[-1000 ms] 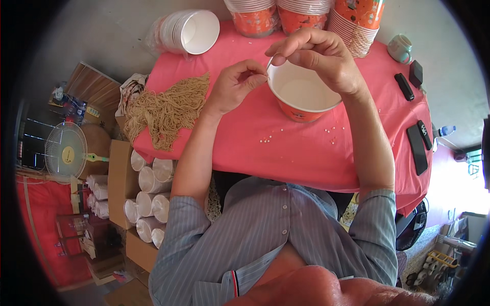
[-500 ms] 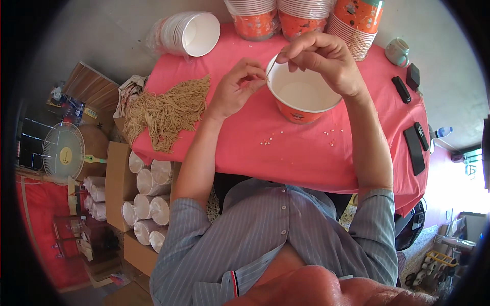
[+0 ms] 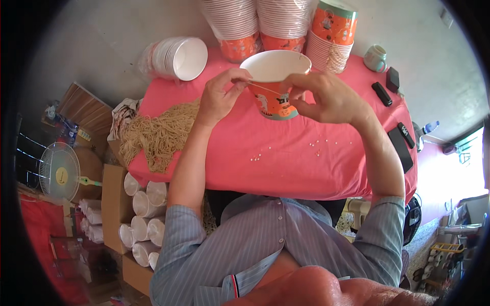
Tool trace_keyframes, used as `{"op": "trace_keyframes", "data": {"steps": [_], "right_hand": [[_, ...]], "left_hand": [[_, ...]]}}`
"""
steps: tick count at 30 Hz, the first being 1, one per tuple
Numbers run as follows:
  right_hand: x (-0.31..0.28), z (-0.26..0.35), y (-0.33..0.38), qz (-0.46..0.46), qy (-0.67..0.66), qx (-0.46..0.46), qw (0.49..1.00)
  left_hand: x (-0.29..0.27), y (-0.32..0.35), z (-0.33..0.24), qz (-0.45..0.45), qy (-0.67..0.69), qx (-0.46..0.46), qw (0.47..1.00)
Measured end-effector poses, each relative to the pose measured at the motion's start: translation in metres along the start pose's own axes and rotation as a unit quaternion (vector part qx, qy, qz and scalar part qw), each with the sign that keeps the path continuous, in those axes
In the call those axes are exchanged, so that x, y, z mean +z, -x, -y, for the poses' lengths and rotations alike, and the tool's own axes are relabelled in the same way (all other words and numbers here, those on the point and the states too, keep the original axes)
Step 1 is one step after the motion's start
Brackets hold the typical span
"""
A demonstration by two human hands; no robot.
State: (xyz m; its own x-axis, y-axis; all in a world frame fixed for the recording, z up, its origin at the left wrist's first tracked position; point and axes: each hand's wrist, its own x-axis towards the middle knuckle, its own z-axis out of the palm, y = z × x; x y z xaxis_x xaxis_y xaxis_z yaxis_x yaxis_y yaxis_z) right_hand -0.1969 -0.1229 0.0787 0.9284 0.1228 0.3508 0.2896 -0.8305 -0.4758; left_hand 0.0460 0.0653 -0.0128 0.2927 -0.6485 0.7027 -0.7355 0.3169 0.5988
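A white-lined orange paper bucket (image 3: 268, 104) with a printed pattern stands on the table in front of me, its side wall facing me. A thin tan cord (image 3: 265, 90) runs taut across the front of the bucket, just below the rim. My left hand (image 3: 220, 97) pinches the cord's left end at the bucket's left rim. On the other side, my right hand (image 3: 329, 97) is curled against the bucket's front right and grips the cord's other end; its fingertips partly cover the wall.
A heap of tan cords (image 3: 158, 132) lies left on the pink tablecloth (image 3: 229, 168). Small white bits (image 3: 256, 157) are scattered near me. Bucket stacks (image 3: 232, 30) stand behind; a mug (image 3: 375, 58) and dark devices (image 3: 400, 150) sit right. A carton (image 3: 113, 204) holds wrapped cups at lower left.
The bucket has tipped so its printed side shows instead of its inside. My right hand has come down from above the rim to the bucket's front, and the cord now stretches between both hands.
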Motion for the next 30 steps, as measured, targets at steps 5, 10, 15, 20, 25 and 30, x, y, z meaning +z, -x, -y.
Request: {"op": "trace_keyframes", "data": {"steps": [5,10,15,20,25,30], "right_hand": [[0.028,-0.051,0.036,-0.054,0.193,0.047,0.979],[0.038,-0.096,0.04,-0.101,0.272,0.039,0.956],[0.03,-0.122,0.025,-0.187,0.329,-0.023,0.926],[0.057,-0.149,0.025,-0.103,0.115,0.095,0.983],[0.044,-0.148,0.019,-0.095,0.093,0.129,0.983],[0.059,-0.148,0.017,-0.05,0.148,0.083,0.984]], "left_hand": [[0.006,0.01,0.024,0.028,-0.031,0.016,0.999],[0.004,0.011,0.028,0.056,-0.051,0.019,0.997],[0.005,0.011,0.026,0.078,-0.058,0.016,0.995],[0.012,0.01,0.026,0.089,-0.123,0.056,0.987],[0.009,0.016,0.026,0.045,-0.042,0.008,0.998],[0.01,0.01,0.023,0.04,-0.053,-0.023,0.998]]}}
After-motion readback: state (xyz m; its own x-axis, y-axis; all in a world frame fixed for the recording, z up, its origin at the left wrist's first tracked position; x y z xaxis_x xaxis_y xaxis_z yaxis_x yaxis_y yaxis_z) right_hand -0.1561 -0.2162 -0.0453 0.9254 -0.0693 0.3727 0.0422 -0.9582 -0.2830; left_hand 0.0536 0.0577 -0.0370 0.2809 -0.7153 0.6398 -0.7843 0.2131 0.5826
